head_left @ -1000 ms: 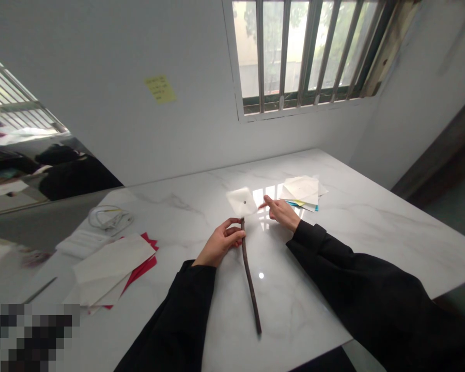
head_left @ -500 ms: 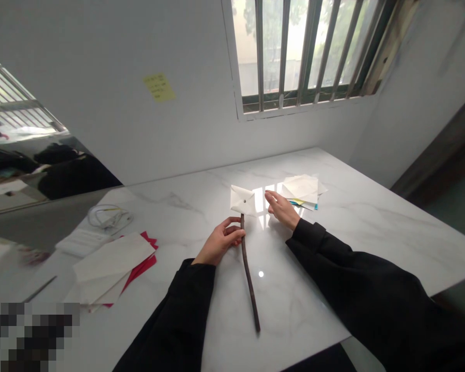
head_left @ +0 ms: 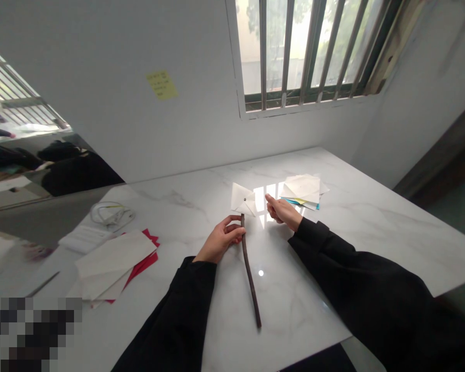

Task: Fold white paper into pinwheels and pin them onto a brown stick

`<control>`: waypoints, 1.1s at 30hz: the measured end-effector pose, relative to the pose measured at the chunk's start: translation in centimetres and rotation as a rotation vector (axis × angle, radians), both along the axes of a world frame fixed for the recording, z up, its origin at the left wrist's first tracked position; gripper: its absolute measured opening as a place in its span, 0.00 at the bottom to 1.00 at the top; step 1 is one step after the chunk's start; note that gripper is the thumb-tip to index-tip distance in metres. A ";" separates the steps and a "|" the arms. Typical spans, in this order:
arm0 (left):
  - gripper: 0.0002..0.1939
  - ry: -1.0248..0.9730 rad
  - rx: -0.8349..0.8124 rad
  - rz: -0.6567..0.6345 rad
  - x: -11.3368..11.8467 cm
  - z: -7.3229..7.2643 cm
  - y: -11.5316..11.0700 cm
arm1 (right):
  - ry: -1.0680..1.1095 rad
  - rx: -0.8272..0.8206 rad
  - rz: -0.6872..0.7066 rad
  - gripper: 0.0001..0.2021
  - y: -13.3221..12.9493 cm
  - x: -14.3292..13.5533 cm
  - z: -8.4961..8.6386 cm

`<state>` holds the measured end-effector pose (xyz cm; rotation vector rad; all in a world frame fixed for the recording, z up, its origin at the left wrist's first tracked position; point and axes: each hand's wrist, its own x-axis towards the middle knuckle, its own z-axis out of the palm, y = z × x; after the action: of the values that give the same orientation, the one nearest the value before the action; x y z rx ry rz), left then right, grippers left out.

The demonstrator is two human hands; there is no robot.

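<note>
A small white paper pinwheel [head_left: 243, 199] with a dark pin at its centre sits at the top end of a thin brown stick [head_left: 249, 276]. My left hand [head_left: 220, 239] pinches the stick just below the paper, thumb and fingers round it. To the right of the pinwheel, not touching it, is my right hand [head_left: 282, 211], its fingers curled in and the thumb side up; nothing shows in it. The stick's lower end points toward the front edge of the marble table [head_left: 294, 305].
White, yellow and blue papers [head_left: 303, 188] lie beyond my right hand. At the left are white sheets over red ones [head_left: 114, 261], a coiled white cable [head_left: 110, 214] and a dark thin tool [head_left: 42, 284]. A yellow note [head_left: 161, 85] is on the wall.
The fingers of my right hand have curled in from a straighter pose. The paper pinwheel has turned slightly on the stick. My left hand keeps its hold.
</note>
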<state>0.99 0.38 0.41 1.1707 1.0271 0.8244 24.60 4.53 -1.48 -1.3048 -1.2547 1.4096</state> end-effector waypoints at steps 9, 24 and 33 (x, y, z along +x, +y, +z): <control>0.27 0.036 0.031 -0.117 -0.3 -0.2 0.2 | -0.529 0.465 -0.150 0.27 -0.5 0.5 0.2; 0.25 -0.042 -0.052 -0.045 -0.6 -0.2 0.2 | -0.842 0.324 -0.076 0.40 0.6 1.9 0.2; 0.25 -0.307 -0.027 0.364 -0.2 0.6 0.4 | -0.197 0.104 0.614 0.40 -2.1 -1.7 0.8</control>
<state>0.80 0.76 1.05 0.8107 1.0025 1.2311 22.93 2.41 -0.71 -1.0455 -1.9494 1.6200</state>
